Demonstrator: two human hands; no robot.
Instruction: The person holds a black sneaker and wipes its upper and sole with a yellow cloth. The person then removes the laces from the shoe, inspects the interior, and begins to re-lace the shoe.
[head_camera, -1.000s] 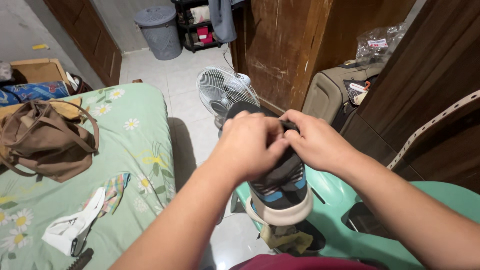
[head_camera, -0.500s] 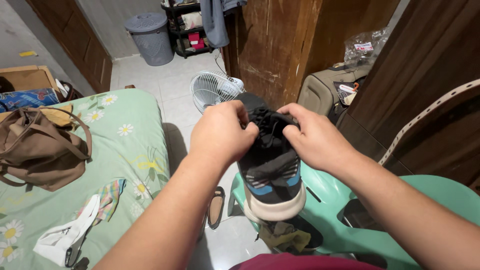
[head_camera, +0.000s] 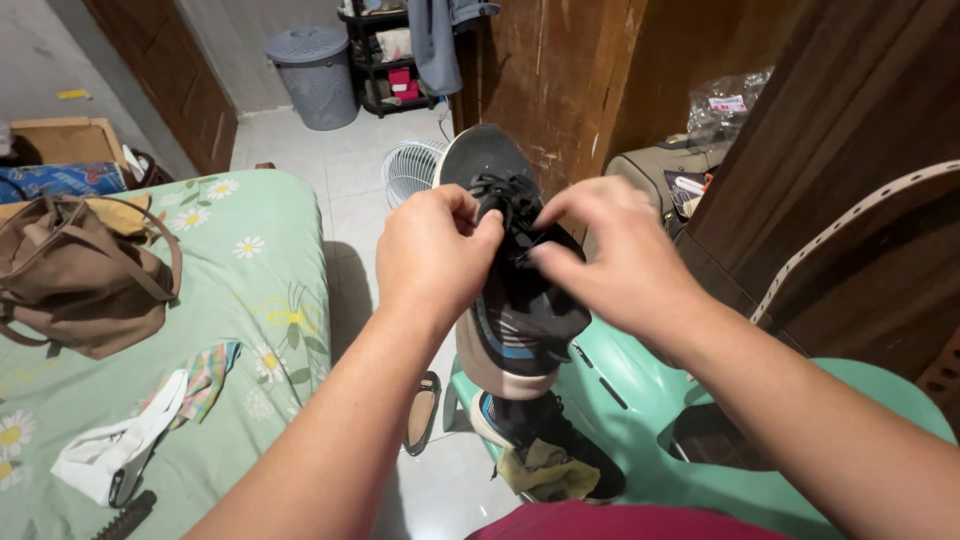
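I hold a black sneaker (head_camera: 520, 300) with blue stripes and a pale sole up in front of me, toe pointing away and tilted upward. My left hand (head_camera: 432, 255) grips its left side near the laces (head_camera: 505, 205). My right hand (head_camera: 610, 255) pinches the black laces from the right with thumb and fingers. The shoe's heel hangs over a green plastic chair (head_camera: 620, 400). A second matching sneaker (head_camera: 530, 430) rests on the chair below, with a yellowish cloth (head_camera: 545, 470) beside it.
A bed with a green flowered sheet (head_camera: 270, 290) lies at left, with a brown bag (head_camera: 80, 275) and white cloth (head_camera: 110, 455) on it. A white fan (head_camera: 410, 170), a flat shoe (head_camera: 422, 410), a grey bin (head_camera: 315, 65), a beige suitcase (head_camera: 640, 165) and wooden wardrobe panels (head_camera: 850, 170) surround me.
The sneaker has risen and tipped toe-up, revealing the second shoe on the chair. My right hand's fingers have shifted from gripping the shoe to pinching the laces.
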